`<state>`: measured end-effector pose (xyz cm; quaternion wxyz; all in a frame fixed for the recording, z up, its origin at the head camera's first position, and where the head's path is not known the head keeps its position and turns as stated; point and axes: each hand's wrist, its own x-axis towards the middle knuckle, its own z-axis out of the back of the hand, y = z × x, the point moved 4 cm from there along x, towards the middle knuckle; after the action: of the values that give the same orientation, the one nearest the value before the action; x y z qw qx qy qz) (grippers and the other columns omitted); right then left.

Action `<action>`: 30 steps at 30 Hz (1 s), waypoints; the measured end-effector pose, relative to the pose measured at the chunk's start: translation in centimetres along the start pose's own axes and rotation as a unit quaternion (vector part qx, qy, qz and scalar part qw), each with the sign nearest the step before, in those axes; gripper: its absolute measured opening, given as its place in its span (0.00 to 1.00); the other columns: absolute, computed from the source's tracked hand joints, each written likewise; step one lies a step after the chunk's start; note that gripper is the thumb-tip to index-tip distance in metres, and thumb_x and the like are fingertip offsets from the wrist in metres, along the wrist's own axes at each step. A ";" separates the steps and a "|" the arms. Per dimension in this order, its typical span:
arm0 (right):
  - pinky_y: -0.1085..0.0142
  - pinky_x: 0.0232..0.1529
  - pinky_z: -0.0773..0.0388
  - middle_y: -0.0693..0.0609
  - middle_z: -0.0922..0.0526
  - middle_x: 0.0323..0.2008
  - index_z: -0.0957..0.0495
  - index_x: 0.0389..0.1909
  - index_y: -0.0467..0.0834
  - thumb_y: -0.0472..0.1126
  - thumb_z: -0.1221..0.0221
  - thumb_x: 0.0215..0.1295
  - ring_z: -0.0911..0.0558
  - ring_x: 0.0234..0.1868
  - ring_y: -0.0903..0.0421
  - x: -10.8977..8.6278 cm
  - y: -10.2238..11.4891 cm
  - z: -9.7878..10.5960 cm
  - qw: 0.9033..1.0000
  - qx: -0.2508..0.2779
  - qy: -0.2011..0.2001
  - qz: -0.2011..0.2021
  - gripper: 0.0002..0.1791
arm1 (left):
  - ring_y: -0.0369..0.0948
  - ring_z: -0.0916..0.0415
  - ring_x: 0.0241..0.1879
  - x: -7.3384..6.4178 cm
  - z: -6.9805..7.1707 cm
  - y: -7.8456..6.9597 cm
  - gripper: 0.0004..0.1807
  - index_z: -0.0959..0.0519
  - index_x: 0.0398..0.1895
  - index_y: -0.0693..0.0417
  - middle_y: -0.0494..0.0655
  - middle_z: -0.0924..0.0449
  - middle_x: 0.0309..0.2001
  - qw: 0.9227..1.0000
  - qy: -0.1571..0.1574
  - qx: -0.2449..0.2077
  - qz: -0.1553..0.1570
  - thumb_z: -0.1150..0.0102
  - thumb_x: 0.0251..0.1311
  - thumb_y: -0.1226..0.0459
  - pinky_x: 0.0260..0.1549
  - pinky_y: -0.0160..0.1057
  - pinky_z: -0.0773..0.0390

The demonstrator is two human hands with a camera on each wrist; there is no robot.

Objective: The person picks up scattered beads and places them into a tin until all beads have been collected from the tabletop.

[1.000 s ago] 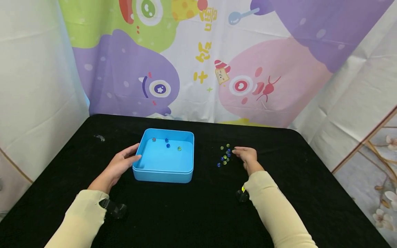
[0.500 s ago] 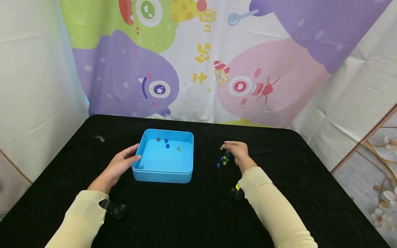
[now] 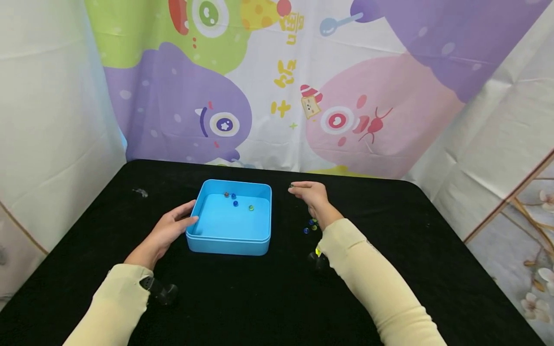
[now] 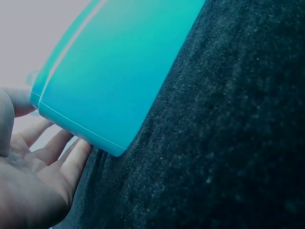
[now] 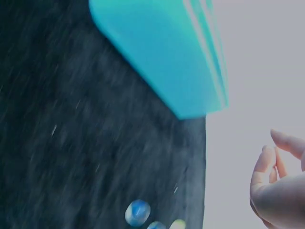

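A light-blue square box (image 3: 229,246) stands on the black table, holding a reddish-brown marble (image 3: 226,194), blue marbles (image 3: 235,203) and a yellow-green marble (image 3: 251,208). My left hand (image 3: 169,230) grips its left wall, thumb over the rim and fingers along the outside, as the left wrist view also shows. Right of the box, my right hand (image 3: 312,194) is raised, pinching a small dark-greenish marble (image 3: 292,186) between thumb and fingertips. Below that hand lie loose blue marbles (image 3: 306,230) and a yellow-green one (image 3: 314,228); the hand and wrist hide others of the group.
Black cloth covers the table (image 3: 242,302). A crumpled clear scrap (image 3: 140,192) lies at the back left. Behind the table hangs a cartoon-print curtain (image 3: 277,144), with white cloth at both sides. Dark wrist cameras (image 3: 162,290) sit under the cuffs.
My right hand has come from the right side of the marble group, across its far end, and now lifts leftward toward the box with a marble. The reddish-brown marble has rolled right inside the box.
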<state>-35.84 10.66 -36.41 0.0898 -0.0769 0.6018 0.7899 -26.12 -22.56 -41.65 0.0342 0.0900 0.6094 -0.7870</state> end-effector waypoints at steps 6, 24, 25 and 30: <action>0.56 0.60 0.34 0.50 0.20 0.48 0.17 0.45 0.43 0.38 0.34 0.55 0.23 0.48 0.51 -0.8 2.0 -2.9 0.999 0.011 0.021 0.028 0.15 | 0.58 0.54 0.67 -0.1 0.2 0.3 0.35 0.53 0.73 0.54 0.61 0.55 0.71 1.000 0.000 -0.001 0.000 0.52 0.67 0.58 0.61 0.61 0.47; 0.56 0.61 0.35 0.53 0.18 0.42 0.16 0.39 0.44 0.39 0.34 0.56 0.20 0.46 0.53 -3.3 5.6 -9.6 0.995 0.030 0.073 0.059 0.09 | 0.58 0.55 0.68 0.1 0.2 0.1 0.36 0.53 0.73 0.52 0.61 0.56 0.71 1.000 0.003 -0.008 0.012 0.52 0.67 0.56 0.62 0.60 0.48; 0.55 0.61 0.36 0.53 0.19 0.42 0.16 0.39 0.44 0.39 0.34 0.56 0.20 0.46 0.53 -3.4 5.7 -9.8 0.995 0.029 0.075 0.061 0.09 | 0.58 0.55 0.68 0.1 0.2 0.1 0.36 0.53 0.73 0.52 0.61 0.56 0.71 1.000 0.003 -0.007 0.013 0.52 0.67 0.56 0.62 0.60 0.48; 0.56 0.60 0.34 0.53 0.19 0.43 0.16 0.39 0.44 0.39 0.35 0.56 0.20 0.45 0.55 -3.7 5.8 -10.4 0.994 0.034 0.084 0.061 0.09 | 0.59 0.56 0.68 0.0 0.2 0.1 0.35 0.53 0.73 0.52 0.61 0.57 0.71 1.000 0.002 -0.007 0.015 0.52 0.67 0.57 0.62 0.60 0.48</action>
<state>-33.46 -1.02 -32.81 -0.0074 -0.1031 0.6373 0.7637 -26.16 -22.78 -41.74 0.0451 0.1007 0.6134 -0.7821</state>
